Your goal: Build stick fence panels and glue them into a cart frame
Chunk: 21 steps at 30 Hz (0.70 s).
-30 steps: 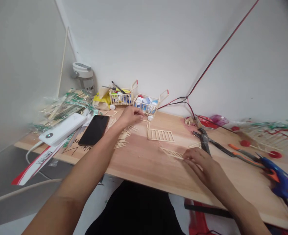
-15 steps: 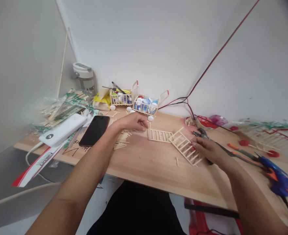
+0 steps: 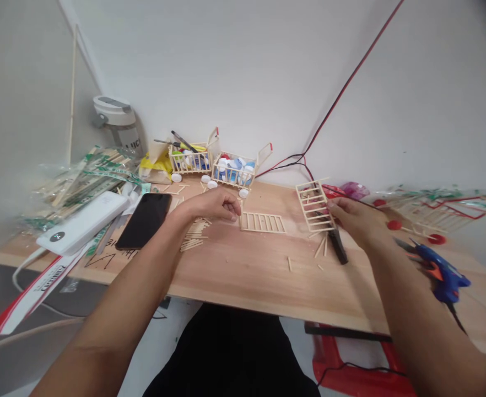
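A: In the head view, what's changing?
B: The right hand (image 3: pixel 352 218) is lifting a stick panel (image 3: pixel 314 209) toward the desk's (image 3: pixel 247 270) back right edge, pinching its side. It's no longer overlapping the flat panel (image 3: pixel 263 222), so both are probably becoming easier to handle separately.
A: The left hand (image 3: pixel 216 204)?
B: Curling by the flat panel's corner; whether it's gripping anything, I can't tell.
A: Materials?
B: Slim pale wood is forming ladder-like rectangles; smooth grain is showing beneath.

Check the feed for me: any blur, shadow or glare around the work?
Head view: soft, even light, no strong glare on the phone; head view: a soft shadow on the desk beside the right forearm; head view: sticks toward the right edge look smeared, top right corner dark; head view: the held slatted frame shows its slats distinctly.
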### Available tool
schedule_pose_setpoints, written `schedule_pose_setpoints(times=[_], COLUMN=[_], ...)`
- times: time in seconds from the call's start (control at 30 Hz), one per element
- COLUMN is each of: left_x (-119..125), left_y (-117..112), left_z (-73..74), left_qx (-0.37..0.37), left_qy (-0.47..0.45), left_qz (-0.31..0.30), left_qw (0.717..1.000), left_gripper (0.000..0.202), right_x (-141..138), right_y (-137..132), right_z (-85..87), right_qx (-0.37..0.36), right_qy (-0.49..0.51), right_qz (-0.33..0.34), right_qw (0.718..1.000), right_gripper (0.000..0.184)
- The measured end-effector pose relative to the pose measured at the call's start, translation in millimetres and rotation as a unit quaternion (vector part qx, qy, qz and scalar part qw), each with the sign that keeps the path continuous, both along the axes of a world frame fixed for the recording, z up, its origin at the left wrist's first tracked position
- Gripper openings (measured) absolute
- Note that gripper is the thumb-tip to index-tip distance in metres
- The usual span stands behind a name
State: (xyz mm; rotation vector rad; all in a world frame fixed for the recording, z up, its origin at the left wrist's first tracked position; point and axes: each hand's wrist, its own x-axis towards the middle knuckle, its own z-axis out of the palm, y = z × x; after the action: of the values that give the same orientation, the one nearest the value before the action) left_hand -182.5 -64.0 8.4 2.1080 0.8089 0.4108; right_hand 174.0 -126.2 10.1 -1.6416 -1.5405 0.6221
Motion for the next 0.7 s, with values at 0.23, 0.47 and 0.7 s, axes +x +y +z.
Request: schedule_pose_setpoints(times=[0.23,0.47,0.7], left_x=[2.1,-6.5,-33.6], left_y=[-1.2,-4.3,-17.0], left_z=[0.0,12.6,38.9], left_qx=[-0.039,-0.045,-0.013], left_qy=[-0.027,0.010,-0.095], left_qz=[-0.024,0.016,0.116], left_qw=[0.999,0.999,0.989], left_gripper=[0.014,0.024,0.018], right_x=[-12.8,-7.2,-3.0], right_y=[46.5,43.4,-1.8], right_z=[-12.9,-23.1,-2.7], right_qx=[-0.001,0.000,0.005], right_qy=[-0.202,-0.188,-0.015], right_qz=[-0.034,-0.058,-0.017], right_qw=[0.979,0.980,1.000], right_gripper=[0.029,0.022,0.033])
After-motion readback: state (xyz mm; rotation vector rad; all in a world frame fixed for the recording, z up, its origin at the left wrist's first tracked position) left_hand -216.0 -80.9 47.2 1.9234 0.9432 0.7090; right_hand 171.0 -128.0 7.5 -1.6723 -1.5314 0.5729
